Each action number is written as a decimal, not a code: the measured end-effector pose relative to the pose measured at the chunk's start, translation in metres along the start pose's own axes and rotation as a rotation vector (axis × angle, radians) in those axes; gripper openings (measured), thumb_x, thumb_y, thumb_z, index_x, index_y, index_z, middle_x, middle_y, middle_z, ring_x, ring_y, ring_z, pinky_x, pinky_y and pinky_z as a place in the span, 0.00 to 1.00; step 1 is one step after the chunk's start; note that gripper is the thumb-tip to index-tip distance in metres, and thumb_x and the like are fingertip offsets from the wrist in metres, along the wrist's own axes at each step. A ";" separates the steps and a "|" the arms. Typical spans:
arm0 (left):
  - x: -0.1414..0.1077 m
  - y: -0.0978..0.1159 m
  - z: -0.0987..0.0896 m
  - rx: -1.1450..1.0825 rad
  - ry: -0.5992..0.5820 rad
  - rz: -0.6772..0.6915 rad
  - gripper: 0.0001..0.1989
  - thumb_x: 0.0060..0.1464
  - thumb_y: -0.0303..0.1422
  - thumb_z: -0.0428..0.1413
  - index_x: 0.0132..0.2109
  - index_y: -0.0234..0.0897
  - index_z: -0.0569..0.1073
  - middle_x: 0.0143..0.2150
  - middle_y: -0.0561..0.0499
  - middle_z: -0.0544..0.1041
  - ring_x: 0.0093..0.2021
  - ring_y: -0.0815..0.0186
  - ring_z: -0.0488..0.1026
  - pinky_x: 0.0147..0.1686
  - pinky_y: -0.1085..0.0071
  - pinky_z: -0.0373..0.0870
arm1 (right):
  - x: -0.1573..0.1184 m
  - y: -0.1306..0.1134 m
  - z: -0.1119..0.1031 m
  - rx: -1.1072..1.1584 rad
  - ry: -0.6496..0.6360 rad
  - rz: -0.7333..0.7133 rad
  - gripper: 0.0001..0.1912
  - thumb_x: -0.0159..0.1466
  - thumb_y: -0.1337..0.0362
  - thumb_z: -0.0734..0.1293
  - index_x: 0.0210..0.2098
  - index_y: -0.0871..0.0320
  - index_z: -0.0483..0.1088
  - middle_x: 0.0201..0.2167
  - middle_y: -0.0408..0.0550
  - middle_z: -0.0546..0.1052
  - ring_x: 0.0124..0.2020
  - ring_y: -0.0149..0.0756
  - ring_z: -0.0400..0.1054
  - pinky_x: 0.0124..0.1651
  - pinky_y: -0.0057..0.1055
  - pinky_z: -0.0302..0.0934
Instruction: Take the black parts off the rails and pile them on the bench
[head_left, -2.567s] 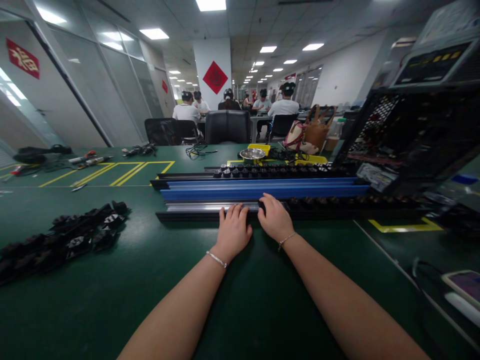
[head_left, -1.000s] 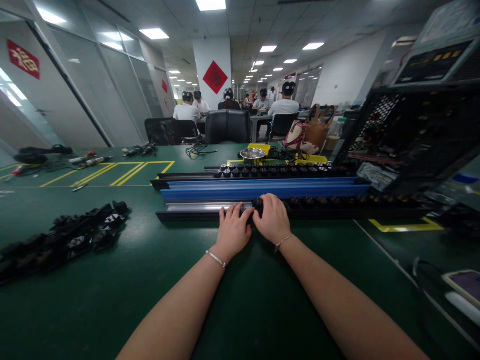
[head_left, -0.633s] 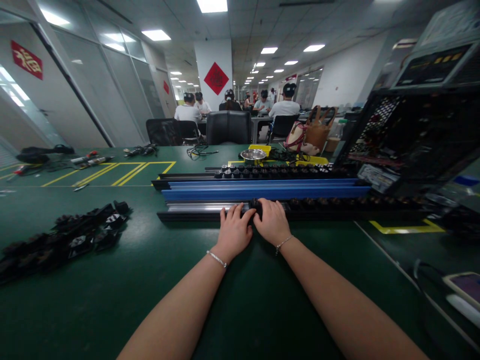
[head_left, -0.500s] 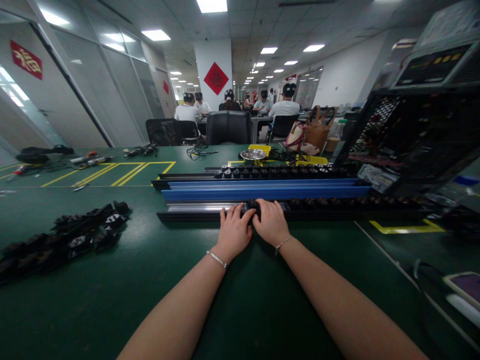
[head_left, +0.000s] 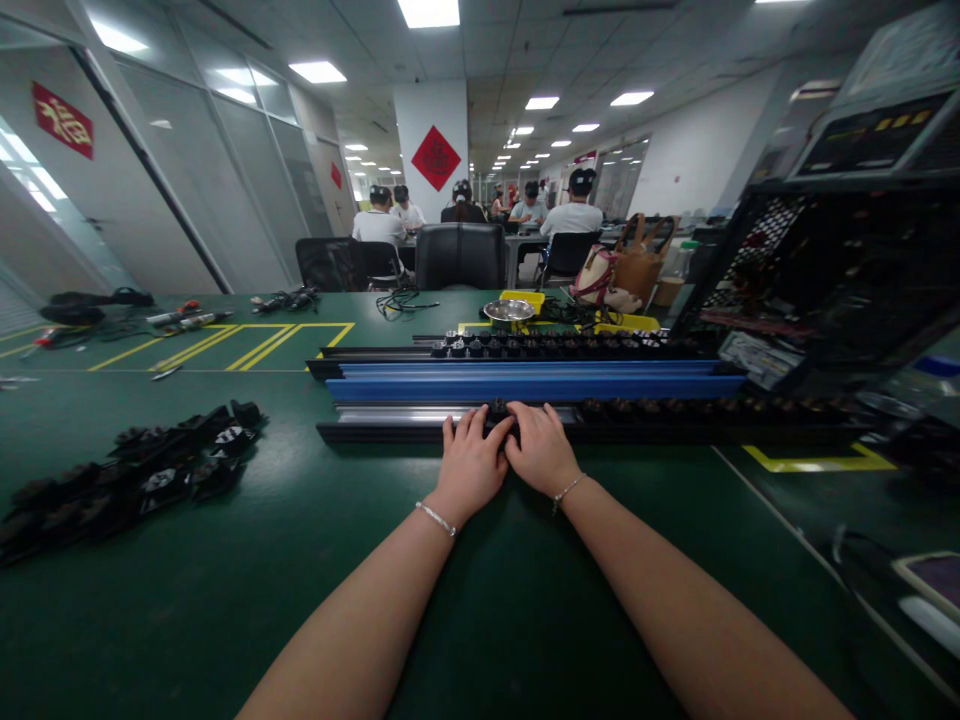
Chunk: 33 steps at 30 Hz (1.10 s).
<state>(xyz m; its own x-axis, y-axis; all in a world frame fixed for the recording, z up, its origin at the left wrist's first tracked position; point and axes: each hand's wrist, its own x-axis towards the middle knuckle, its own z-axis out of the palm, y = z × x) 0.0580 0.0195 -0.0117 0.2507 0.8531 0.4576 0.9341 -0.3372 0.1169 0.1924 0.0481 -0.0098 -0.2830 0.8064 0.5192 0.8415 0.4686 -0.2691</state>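
A long black rail (head_left: 375,434) with a silvery inner face lies crosswise in front of me. At its middle, my left hand (head_left: 471,462) and my right hand (head_left: 543,452) meet around a small black part (head_left: 497,407), mostly hidden by the fingers. The left fingertips bend over the rail, with the thumb against the part. Right fingers curl at the part's other side, thumb close to the left one. Further right, the rail carries a row of similar black parts (head_left: 675,406). A blue rail (head_left: 480,387) lies just behind.
Another black rail with a row of black parts (head_left: 495,345) lies behind the blue one. Strips of black parts (head_left: 161,480) lie at left. A metal bowl (head_left: 509,311) stands at the back, and an open computer case (head_left: 810,270) at right. People sit further off.
The small black part sits slightly further left and lower between my fingers. My hands stay in nearly the same place on the rail; the view has shifted slightly.
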 end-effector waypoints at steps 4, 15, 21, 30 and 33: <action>0.000 0.001 0.000 0.009 -0.009 -0.024 0.23 0.57 0.37 0.48 0.60 0.52 0.62 0.63 0.45 0.62 0.62 0.54 0.57 0.60 0.46 0.48 | 0.000 0.001 0.001 -0.003 -0.014 -0.018 0.23 0.57 0.68 0.58 0.52 0.62 0.62 0.48 0.55 0.74 0.51 0.42 0.64 0.62 0.46 0.44; 0.000 0.002 0.004 0.028 0.002 -0.047 0.23 0.57 0.38 0.48 0.60 0.47 0.62 0.64 0.42 0.60 0.65 0.51 0.52 0.61 0.47 0.48 | 0.000 0.002 -0.001 -0.001 -0.055 -0.052 0.23 0.57 0.70 0.57 0.53 0.62 0.63 0.49 0.55 0.73 0.52 0.41 0.63 0.62 0.45 0.44; 0.000 0.001 0.006 0.034 0.013 -0.048 0.25 0.54 0.36 0.51 0.59 0.43 0.63 0.64 0.40 0.59 0.65 0.50 0.52 0.61 0.48 0.48 | 0.000 0.001 -0.002 0.000 -0.076 -0.058 0.24 0.57 0.71 0.56 0.53 0.61 0.63 0.51 0.54 0.72 0.53 0.41 0.62 0.62 0.46 0.43; -0.001 0.003 0.008 0.060 0.013 -0.086 0.26 0.52 0.33 0.52 0.59 0.36 0.62 0.64 0.36 0.57 0.66 0.48 0.49 0.61 0.49 0.49 | -0.001 0.004 -0.001 -0.022 -0.139 -0.104 0.26 0.58 0.72 0.55 0.56 0.57 0.61 0.54 0.50 0.71 0.58 0.39 0.58 0.64 0.48 0.40; -0.001 0.004 0.007 0.090 0.018 -0.092 0.27 0.52 0.34 0.52 0.60 0.38 0.61 0.65 0.37 0.57 0.66 0.47 0.49 0.61 0.50 0.49 | -0.001 0.003 -0.002 -0.053 -0.154 -0.107 0.27 0.58 0.71 0.55 0.57 0.57 0.60 0.56 0.50 0.69 0.59 0.39 0.57 0.64 0.48 0.39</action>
<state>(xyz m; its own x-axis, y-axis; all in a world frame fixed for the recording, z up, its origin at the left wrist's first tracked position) 0.0633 0.0198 -0.0180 0.1588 0.8714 0.4642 0.9723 -0.2196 0.0797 0.1958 0.0477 -0.0098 -0.4354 0.8009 0.4112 0.8250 0.5377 -0.1737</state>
